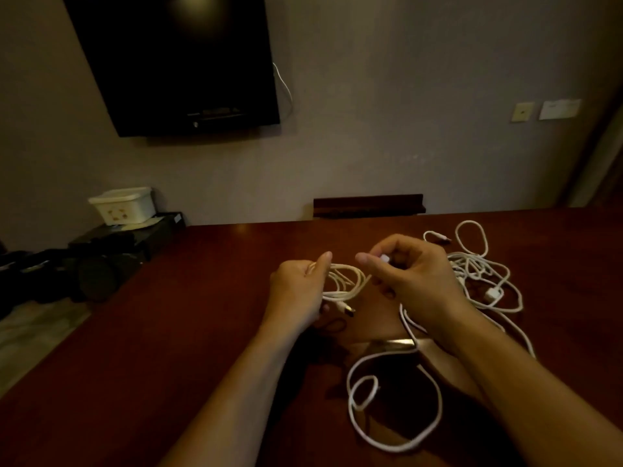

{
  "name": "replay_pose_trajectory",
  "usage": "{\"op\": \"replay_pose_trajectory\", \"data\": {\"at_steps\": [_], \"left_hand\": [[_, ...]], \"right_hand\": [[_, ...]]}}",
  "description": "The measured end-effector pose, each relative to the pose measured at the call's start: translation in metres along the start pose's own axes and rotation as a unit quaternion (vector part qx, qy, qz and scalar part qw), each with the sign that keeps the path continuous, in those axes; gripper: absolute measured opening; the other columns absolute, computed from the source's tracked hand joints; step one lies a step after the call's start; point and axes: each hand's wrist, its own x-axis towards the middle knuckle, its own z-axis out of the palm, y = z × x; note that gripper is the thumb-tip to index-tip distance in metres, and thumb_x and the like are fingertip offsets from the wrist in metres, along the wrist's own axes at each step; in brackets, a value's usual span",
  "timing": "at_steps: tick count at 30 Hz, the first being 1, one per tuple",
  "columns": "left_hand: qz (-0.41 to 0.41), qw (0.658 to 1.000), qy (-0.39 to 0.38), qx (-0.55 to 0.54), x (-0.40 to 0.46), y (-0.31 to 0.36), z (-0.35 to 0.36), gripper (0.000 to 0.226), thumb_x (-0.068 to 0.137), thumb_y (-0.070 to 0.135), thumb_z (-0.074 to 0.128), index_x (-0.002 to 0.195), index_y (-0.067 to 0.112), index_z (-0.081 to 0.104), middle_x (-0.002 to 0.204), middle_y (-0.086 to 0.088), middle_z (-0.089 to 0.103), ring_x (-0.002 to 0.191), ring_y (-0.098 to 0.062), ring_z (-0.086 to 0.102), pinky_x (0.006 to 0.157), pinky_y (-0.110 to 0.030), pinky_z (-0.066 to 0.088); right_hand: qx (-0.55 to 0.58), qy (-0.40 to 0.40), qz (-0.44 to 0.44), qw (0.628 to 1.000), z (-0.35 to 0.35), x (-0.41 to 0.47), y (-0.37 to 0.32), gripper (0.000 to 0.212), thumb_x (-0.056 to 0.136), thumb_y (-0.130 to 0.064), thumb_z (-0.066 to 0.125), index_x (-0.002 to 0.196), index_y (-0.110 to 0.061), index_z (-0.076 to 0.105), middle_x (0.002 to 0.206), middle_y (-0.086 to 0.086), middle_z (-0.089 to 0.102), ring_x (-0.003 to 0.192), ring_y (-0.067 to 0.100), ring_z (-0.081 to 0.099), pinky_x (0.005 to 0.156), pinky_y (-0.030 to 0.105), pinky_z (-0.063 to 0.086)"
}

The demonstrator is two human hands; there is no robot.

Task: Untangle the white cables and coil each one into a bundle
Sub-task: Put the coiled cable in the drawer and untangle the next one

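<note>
Loose cable (394, 412) lies nearest on the bench (168, 348), one long white loop with a small curl in it, running up under the right forearm; not coiled yet. Above it both hands hover over the bench. Left hand (300, 291) grips a small coil (347, 281) of several white turns, fingers curled round it, a plug end poking out below the hand. Right hand (411, 267) pinches a white connector (384, 257) between thumb and fingertips, other fingers curled; whether that connector belongs to the coil or to the loose cable I cannot tell. Right of and behind the right hand sits a tangle (485, 278) of white cable on the bench, loops crossing, a white plug lying in it, one loop reaching toward the wall. Judgement: early to middle stage, one bundle part wound in hand, no finished bundle set down in view, tangle apparently untouched, near cable still to wind. Far back: dark TV (175, 62) on wall, white box (123, 205) at left, wall plates at right.
</note>
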Motion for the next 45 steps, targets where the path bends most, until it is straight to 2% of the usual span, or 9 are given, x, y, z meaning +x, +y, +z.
{"op": "replay_pose_trajectory", "data": {"at_steps": [6,12,21,26,29,32,37,41,45], "left_hand": [[-0.062,0.996,0.035,-0.045,0.003,-0.004,-0.001,0.045,0.107,0.043,0.057,0.079,0.010,0.072,0.060,-0.002,0.070,0.047,-0.015,0.064,0.047,-0.028,0.047],[0.066,0.987,-0.147,-0.010,-0.010,0.010,0.002,0.055,0.109,0.046,0.050,0.065,0.016,0.064,0.054,0.002,0.061,0.048,-0.016,0.058,0.050,-0.026,0.044],[0.056,0.952,-0.202,-0.225,-0.025,0.024,0.006,0.047,0.099,0.051,0.053,0.077,0.013,0.071,0.059,-0.003,0.060,0.043,-0.014,0.054,0.034,-0.019,0.036],[-0.039,0.930,-0.070,-0.359,-0.016,0.029,0.013,0.053,0.106,0.040,0.053,0.101,-0.011,0.068,0.069,-0.009,0.070,0.049,-0.013,0.060,0.041,-0.020,0.044],[-0.072,0.925,0.044,-0.370,-0.006,0.023,0.016,0.047,0.110,0.034,0.051,0.087,-0.003,0.069,0.065,-0.010,0.068,0.046,-0.014,0.056,0.040,-0.024,0.042],[-0.088,0.935,0.138,-0.316,-0.005,0.016,0.019,0.048,0.110,0.039,0.052,0.083,0.004,0.070,0.068,-0.012,0.071,0.048,-0.018,0.059,0.045,-0.029,0.046],[-0.065,0.956,0.230,-0.170,-0.007,0.011,0.020,0.049,0.110,0.045,0.048,0.080,0.012,0.069,0.070,-0.003,0.073,0.053,-0.009,0.068,0.048,-0.027,0.053],[0.026,0.963,0.267,0.010,-0.006,0.007,0.017,0.052,0.108,0.052,0.042,0.074,0.020,0.064,0.073,0.005,0.067,0.070,-0.014,0.065,0.061,-0.036,0.050],[0.125,0.958,0.256,0.027,-0.007,0.005,0.022,0.046,0.106,0.055,0.044,0.074,0.025,0.058,0.072,0.007,0.064,0.069,-0.008,0.062,0.059,-0.032,0.046]], "right_hand": [[-0.046,-0.134,-0.031,0.989,0.000,-0.005,-0.006,0.013,0.084,-0.016,0.081,0.091,-0.010,0.073,0.080,0.002,0.073,0.068,0.013,0.069,0.063,0.023,0.055],[0.033,0.038,-0.001,0.999,-0.005,0.006,0.004,0.009,0.095,-0.019,0.071,0.100,-0.012,0.071,0.079,-0.002,0.069,0.070,0.010,0.067,0.061,0.019,0.053],[0.186,0.096,0.160,0.965,0.008,0.012,0.027,0.018,0.093,-0.026,0.075,0.101,-0.011,0.070,0.088,0.014,0.075,0.071,0.026,0.074,0.060,0.037,0.060],[-0.048,0.067,0.049,0.995,0.013,0.006,0.039,0.005,0.101,-0.018,0.066,0.104,-0.020,0.068,0.094,0.000,0.075,0.086,0.017,0.073,0.067,0.027,0.057],[-0.187,-0.008,-0.048,0.981,0.022,0.001,0.041,0.029,0.102,-0.011,0.063,0.117,-0.033,0.074,0.108,-0.017,0.075,0.100,-0.001,0.069,0.086,0.024,0.057],[-0.279,-0.035,-0.088,0.956,0.032,-0.003,0.041,0.031,0.101,-0.012,0.062,0.123,-0.030,0.076,0.113,-0.011,0.076,0.103,0.006,0.070,0.094,0.033,0.058],[-0.385,-0.083,-0.078,0.916,0.046,-0.009,0.038,0.027,0.106,-0.029,0.052,0.128,-0.032,0.068,0.106,-0.007,0.073,0.090,0.014,0.068,0.079,0.031,0.055],[-0.309,-0.080,-0.024,0.947,0.051,-0.012,0.039,0.025,0.105,-0.032,0.049,0.107,-0.024,0.072,0.085,0.001,0.073,0.070,0.016,0.066,0.066,0.042,0.055],[0.012,-0.074,0.154,0.985,0.051,-0.010,0.035,0.029,0.110,-0.028,0.045,0.114,-0.023,0.074,0.097,0.014,0.076,0.085,0.026,0.073,0.077,0.045,0.060]]}}
